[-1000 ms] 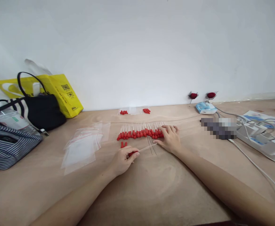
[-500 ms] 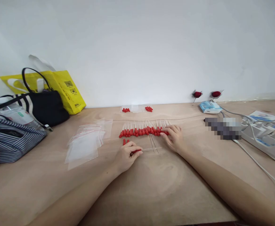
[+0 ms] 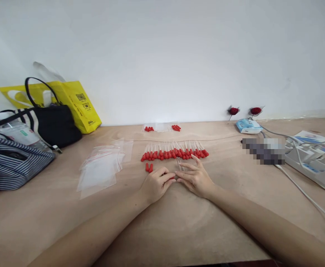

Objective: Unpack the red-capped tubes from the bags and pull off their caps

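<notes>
My left hand point(image 3: 156, 184) and my right hand point(image 3: 195, 178) meet fingertip to fingertip on the wooden table point(image 3: 179, 222). The left hand is closed on the red bulb end of a dropper point(image 3: 174, 178). The right hand pinches the same dropper's clear tube with thumb and forefinger, its other fingers spread. Just behind the hands lies a row of droppers with red bulbs point(image 3: 174, 153). Two loose red bulbs point(image 3: 148, 167) sit left of the hands, and a few bare clear tubes point(image 3: 179, 162) lie between the row and the hands.
A stack of clear zip bags point(image 3: 101, 167) lies to the left. Striped, black and yellow bags point(image 3: 48, 118) crowd the far left. Small packs of red bulbs point(image 3: 161, 128) rest by the wall. Cables, a power strip point(image 3: 309, 163) and a blue-white device point(image 3: 248, 126) are on the right.
My right hand left the row of droppers and came back toward me to meet the left hand. It now pinches the tube of the dropper that the left hand holds.
</notes>
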